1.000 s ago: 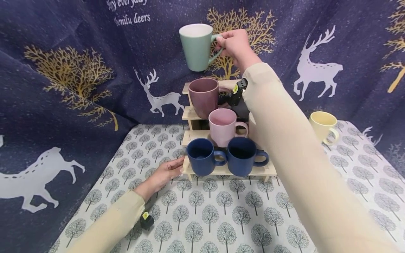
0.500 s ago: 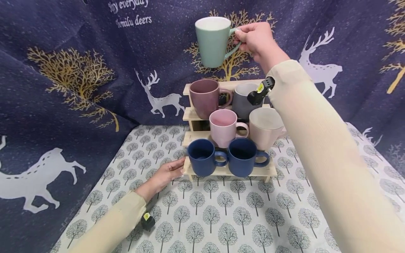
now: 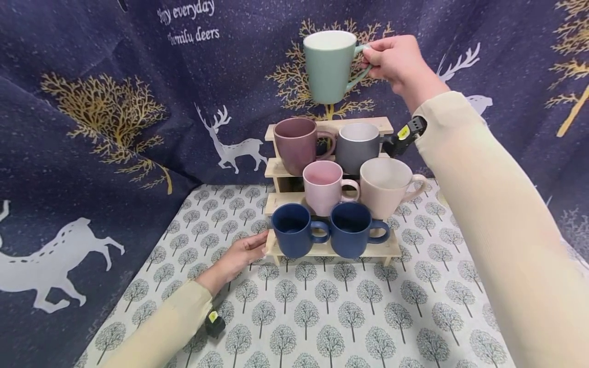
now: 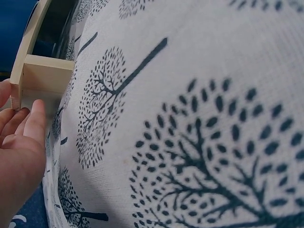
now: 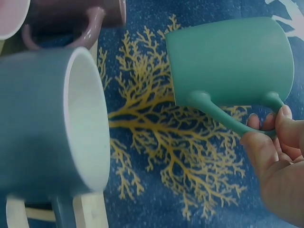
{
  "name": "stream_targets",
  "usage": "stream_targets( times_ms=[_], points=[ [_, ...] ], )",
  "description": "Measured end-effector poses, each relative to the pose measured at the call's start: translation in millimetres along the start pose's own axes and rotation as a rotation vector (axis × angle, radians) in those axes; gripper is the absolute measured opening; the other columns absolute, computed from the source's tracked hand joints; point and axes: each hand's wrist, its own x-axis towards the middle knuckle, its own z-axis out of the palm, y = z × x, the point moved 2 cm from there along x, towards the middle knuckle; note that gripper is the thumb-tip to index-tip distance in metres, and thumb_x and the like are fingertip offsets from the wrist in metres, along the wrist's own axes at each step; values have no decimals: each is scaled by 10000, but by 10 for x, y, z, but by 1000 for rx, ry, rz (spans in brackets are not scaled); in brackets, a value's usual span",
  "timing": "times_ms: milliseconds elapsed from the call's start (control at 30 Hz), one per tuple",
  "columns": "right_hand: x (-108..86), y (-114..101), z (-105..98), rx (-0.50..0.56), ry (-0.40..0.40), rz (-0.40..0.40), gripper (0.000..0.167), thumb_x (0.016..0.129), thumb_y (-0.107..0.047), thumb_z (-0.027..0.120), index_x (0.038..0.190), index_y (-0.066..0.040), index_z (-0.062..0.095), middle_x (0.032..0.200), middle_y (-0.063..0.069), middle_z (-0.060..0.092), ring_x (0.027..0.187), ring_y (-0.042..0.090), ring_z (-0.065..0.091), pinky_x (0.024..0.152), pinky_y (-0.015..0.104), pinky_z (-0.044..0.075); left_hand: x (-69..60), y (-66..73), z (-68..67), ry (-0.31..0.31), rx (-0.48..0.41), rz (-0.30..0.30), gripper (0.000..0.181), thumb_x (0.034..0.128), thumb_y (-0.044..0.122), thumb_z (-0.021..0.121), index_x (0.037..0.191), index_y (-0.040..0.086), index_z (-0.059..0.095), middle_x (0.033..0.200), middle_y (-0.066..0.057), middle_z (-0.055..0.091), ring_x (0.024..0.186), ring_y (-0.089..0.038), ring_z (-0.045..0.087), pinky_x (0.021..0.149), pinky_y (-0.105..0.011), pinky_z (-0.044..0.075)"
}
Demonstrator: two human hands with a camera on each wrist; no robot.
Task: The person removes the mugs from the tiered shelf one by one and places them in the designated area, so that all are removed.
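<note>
My right hand (image 3: 398,64) pinches the handle of a mint-green mug (image 3: 329,69), holding it upright above the top tier of a wooden mug rack (image 3: 329,249). In the right wrist view, thumb and fingers close round that handle. At the rack's lower left end, my left hand (image 3: 239,255) holds the end of the bottom shelf; the left wrist view shows the board (image 4: 18,71) between its fingers. The top tier bears a plum mug (image 3: 294,148) and a grey mug (image 3: 355,153). Below stand a pink mug (image 3: 322,191) and a cream mug (image 3: 384,191).
Two navy mugs (image 3: 291,237) (image 3: 347,237) stand on the bottom shelf, handles to the right. A tree-print cloth (image 3: 285,317) covers the table. Behind hangs a dark blue curtain (image 3: 248,87) with deer and trees. My right sleeve (image 3: 497,204) crosses the right side.
The mint-green mug has moved to the right with my right hand, uncovering the grey and cream mugs. The yellow mug at right is now nearly hidden by the sleeve. My left hand stays put.
</note>
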Motion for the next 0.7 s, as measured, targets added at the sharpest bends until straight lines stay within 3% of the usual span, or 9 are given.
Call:
stream_targets(
  times_ms=[267, 700],
  points=[
    [-18, 54, -282, 57, 22, 26, 201, 971, -72, 640, 789, -96, 723, 677, -5, 689, 645, 72, 652, 529, 128, 571, 5, -13, 4, -1, 3, 3, 675, 991, 81, 578, 1586, 9, 268, 1657, -215, 278, 1506, -420, 372, 1240, -458, 369],
    [-183, 172, -778, 54, 58, 22, 183, 958, -95, 663, 807, -127, 760, 692, -23, 719, 656, 52, 653, 540, 115, 572, 15, -12, -3, -1, 6, 12, 669, 993, 84, 580, 1581, -6, 273, 1654, -223, 277, 1525, -416, 333, 1246, -464, 347]
  ],
)
